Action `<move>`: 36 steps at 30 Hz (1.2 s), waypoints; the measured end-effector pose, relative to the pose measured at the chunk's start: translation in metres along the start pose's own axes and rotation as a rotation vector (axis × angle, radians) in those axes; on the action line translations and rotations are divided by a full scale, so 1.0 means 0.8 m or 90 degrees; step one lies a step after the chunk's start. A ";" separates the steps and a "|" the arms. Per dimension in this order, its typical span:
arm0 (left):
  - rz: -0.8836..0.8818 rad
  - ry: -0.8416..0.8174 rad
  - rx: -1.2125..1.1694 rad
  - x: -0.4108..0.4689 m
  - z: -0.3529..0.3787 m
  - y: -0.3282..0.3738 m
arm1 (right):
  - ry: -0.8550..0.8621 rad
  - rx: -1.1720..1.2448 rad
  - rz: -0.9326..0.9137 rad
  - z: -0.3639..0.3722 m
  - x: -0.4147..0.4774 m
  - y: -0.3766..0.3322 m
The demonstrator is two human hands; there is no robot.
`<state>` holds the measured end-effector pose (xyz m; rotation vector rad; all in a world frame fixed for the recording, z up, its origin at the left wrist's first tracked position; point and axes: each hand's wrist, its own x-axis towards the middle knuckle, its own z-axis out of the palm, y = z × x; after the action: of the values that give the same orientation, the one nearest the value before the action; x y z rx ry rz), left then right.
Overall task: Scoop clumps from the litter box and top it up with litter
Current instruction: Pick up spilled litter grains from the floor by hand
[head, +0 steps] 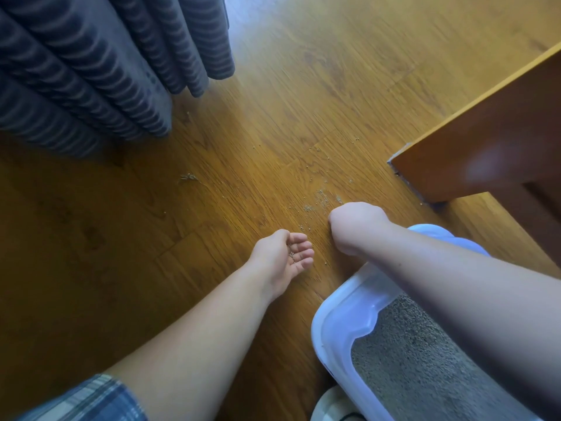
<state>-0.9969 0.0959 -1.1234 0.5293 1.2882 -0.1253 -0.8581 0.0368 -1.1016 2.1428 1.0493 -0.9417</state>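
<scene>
The litter box (337, 311) is seen as a pale plastic tray with a broad, rounded rim, white shading to light blue. It is filled with fine grey litter (425, 360) whose surface looks even. No clump can be made out in the part that shows. Stray grains (321, 199) of the same grey are scattered over the wooden floor (273, 117).

Much of the box is covered by the right forearm, which crosses above it, and its near and right sides are cut off by the frame edge. The fingers of the right hand (355, 221) are turned down toward the floor and hidden behind the wrist and the back of the hand, so whether anything is pinched cannot be told. A white rounded object (329, 402) beside the box's near corner is cut off and cannot be identified.

The left hand (282, 253) is held palm up just above the floor, fingers loosely cupped, with a few grains resting in the palm. The right hand is lowered to the floor just to the right of it and slightly beyond. The thickest patch of stray grains lies just beyond the right hand, and thinner ones are spread between the two hands. The box lies behind both hands, nearer the person, under the right forearm and to the right of the left forearm.
</scene>
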 end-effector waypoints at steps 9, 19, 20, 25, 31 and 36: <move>-0.041 -0.083 -0.046 0.008 0.006 -0.009 | -0.024 0.173 -0.209 -0.022 -0.034 0.019; -0.055 -0.064 -0.042 0.013 0.024 -0.015 | 0.040 0.253 0.032 -0.031 0.011 0.097; -0.060 -0.064 -0.043 0.015 0.024 -0.016 | 0.008 0.282 0.076 -0.026 0.018 0.113; -0.058 -0.080 -0.068 0.020 0.041 -0.015 | -0.136 0.320 0.233 0.014 0.015 0.160; -0.069 -0.099 -0.051 0.012 0.073 -0.026 | -0.077 0.708 0.362 0.074 -0.015 0.210; -0.061 -0.103 -0.049 0.013 0.084 -0.029 | 0.060 0.747 0.368 0.083 -0.021 0.213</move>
<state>-0.9433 0.0478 -1.1282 0.3843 1.1551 -0.1940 -0.7470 -0.1093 -1.0971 3.1343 -0.2885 -1.3124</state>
